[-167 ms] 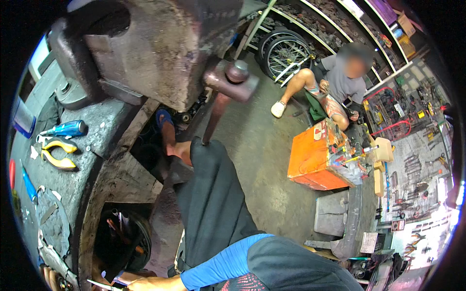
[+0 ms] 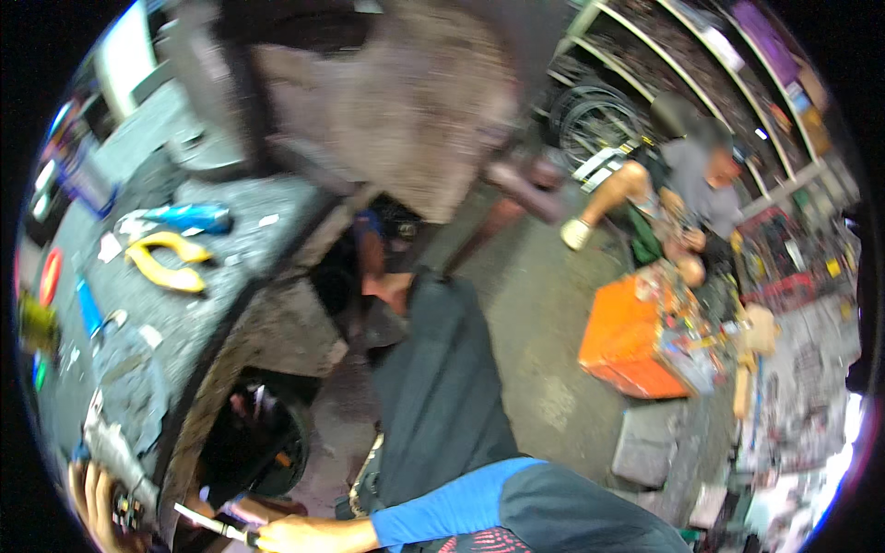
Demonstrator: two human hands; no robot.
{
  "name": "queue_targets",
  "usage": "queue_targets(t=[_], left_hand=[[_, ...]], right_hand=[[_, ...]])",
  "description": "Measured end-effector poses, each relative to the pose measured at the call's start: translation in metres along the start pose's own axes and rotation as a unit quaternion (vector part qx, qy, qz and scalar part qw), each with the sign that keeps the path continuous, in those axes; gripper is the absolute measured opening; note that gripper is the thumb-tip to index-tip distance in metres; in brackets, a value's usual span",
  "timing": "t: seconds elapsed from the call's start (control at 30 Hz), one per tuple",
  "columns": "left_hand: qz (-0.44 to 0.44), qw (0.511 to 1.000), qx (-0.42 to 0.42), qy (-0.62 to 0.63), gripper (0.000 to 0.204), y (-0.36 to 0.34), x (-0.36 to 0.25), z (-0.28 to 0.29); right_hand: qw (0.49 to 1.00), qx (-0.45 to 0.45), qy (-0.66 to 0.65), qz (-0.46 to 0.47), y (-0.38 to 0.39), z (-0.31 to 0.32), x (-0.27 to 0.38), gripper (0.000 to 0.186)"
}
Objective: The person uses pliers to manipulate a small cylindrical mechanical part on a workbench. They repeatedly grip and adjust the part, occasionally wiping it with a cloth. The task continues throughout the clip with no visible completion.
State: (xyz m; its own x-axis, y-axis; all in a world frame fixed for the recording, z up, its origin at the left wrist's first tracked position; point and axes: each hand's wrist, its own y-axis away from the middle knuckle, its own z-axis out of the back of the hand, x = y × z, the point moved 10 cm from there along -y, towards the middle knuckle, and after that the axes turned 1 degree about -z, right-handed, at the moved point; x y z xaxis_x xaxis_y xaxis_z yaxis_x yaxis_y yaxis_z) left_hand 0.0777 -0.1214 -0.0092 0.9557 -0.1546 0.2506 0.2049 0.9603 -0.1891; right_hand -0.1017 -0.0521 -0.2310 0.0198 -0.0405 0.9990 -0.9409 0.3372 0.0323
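At the lower left edge, my left hand (image 2: pixel 90 502) shows curled fingers closed around a small dark part with metallic spots (image 2: pixel 127 509); its kind is too blurred to tell. My right hand (image 2: pixel 309 533), below a blue sleeve, is shut on the dark handle of a slim tool with a long pale shaft (image 2: pixel 205 521). That shaft points left toward the left hand, apart from it. Beside the left hand a grey rag (image 2: pixel 134 369) lies on the workbench (image 2: pixel 244 221). Yellow-handled pliers (image 2: pixel 166 261) and a blue-handled screwdriver (image 2: pixel 189 217) rest farther up the bench.
A large bench vise (image 2: pixel 387 101) looms at the top, its handle (image 2: pixel 484 230) hanging down. Under the bench stands a dark round bin (image 2: pixel 300 452). Across the floor a seated person (image 2: pixel 696 184) works beside an orange box (image 2: pixel 618 327). Bicycle wheels (image 2: pixel 599 124) lean by shelves.
The view has swung, so the scene sits farther right and is blurred. More of both hands shows at the lower left, and more of the slim tool is visible.
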Motion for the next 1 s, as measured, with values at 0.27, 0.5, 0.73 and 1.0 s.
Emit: queue_targets(t=[0.27,0.5,0.73,1.0], left_hand=[[0.003,0.995,-0.020,0.097,0.070,-0.031,-0.024,-0.007],[0.012,0.988,-0.058,0.145,0.053,-0.015,-0.022,-0.005],[0.006,0.987,-0.065,0.146,0.051,-0.019,-0.028,-0.004],[0.008,0.989,-0.065,0.134,0.048,-0.022,-0.028,-0.006]], right_hand=[[0.911,0.050,-0.377,-0.162,0.052,0.046,0.042,0.034],[0.892,0.086,-0.411,-0.165,0.042,0.052,0.063,0.042],[0.902,0.128,-0.381,-0.156,0.048,0.048,0.078,0.046],[0.906,0.107,-0.390,-0.123,0.031,0.063,0.074,0.040]])
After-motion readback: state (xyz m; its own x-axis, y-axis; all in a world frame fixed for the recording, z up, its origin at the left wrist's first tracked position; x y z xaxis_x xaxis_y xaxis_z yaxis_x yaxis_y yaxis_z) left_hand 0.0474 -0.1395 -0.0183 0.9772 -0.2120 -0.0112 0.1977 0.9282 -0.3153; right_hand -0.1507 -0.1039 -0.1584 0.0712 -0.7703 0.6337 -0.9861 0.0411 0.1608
